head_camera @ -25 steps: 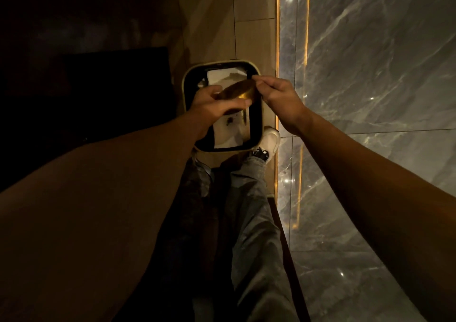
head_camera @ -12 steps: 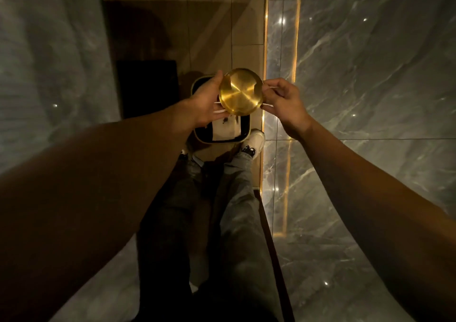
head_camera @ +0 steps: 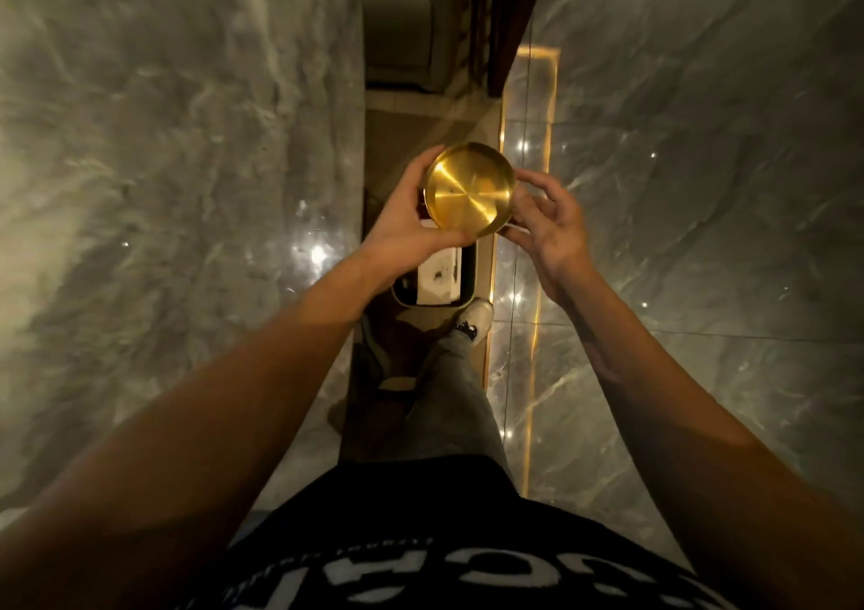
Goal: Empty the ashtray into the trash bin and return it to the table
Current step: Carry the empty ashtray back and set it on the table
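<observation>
In the head view, your left hand point(head_camera: 411, 217) wraps the ashtray's point(head_camera: 469, 189) left rim, closed on it; your right hand point(head_camera: 547, 217) hovers at its right edge, fingers loosely spread, contact unclear; the polished metal looks rigid, light and slippery, so hold the rim; it hangs above the trash bin point(head_camera: 469, 277).

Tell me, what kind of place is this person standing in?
Probably an upscale indoor venue such as a hotel or lounge, though that is a guess. Polished grey marble surfaces flank a narrow floor, a glowing gold light strip runs along one edge, and the hands hold a brass-coloured ashtray above a lined trash bin.
</observation>
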`<state>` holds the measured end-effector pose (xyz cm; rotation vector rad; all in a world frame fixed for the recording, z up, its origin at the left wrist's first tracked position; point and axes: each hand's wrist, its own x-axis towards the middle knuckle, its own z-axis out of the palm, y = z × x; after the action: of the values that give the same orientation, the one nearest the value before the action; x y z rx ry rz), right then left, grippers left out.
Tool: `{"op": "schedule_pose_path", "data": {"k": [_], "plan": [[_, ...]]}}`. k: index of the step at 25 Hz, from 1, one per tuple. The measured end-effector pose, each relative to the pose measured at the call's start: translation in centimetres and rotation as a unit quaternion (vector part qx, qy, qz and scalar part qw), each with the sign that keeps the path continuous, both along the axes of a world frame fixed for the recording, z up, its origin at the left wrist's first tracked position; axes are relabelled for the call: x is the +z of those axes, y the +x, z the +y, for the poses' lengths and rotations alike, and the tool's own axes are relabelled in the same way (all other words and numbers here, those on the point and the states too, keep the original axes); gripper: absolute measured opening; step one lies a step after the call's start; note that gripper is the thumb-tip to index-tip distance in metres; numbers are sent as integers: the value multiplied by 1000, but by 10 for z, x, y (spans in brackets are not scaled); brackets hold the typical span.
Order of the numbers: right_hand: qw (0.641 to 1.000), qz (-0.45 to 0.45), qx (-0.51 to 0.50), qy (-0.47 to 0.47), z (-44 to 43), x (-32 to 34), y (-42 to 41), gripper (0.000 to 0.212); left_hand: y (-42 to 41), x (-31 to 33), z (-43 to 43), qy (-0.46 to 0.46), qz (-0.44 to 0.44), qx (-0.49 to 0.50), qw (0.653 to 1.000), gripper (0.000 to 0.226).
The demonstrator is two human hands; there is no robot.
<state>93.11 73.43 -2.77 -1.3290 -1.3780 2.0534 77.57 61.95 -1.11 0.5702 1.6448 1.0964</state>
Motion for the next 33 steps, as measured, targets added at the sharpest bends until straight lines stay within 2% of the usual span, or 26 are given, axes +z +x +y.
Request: {"op": "schedule_pose_path", "data": {"k": [3,9,13,18,24,28,33], "plan": [[1000,8,7,22,-23,38,-22,28,-23,35,-24,33,74,-27,996,106],[993,15,43,112,-103,97,-65,35,-83,67,-105,92,168,-60,980,110],[987,28,78,135,-173,131,-102,53,-127,90,-175,129,192,-45,972,112],[980,33,124,152,-216,166,-138,73,-161,128,-229,152,217,-7,964,109],[955,35,207,208,-232,165,-156,88,-164,146,-265,139,280,45,949,104],[935,27,233,265,-244,169,-173,83,-161,153,-287,118,302,98,941,102],[915,30,253,313,-268,171,-203,80,-186,158,-316,109,311,113,938,102]]}}
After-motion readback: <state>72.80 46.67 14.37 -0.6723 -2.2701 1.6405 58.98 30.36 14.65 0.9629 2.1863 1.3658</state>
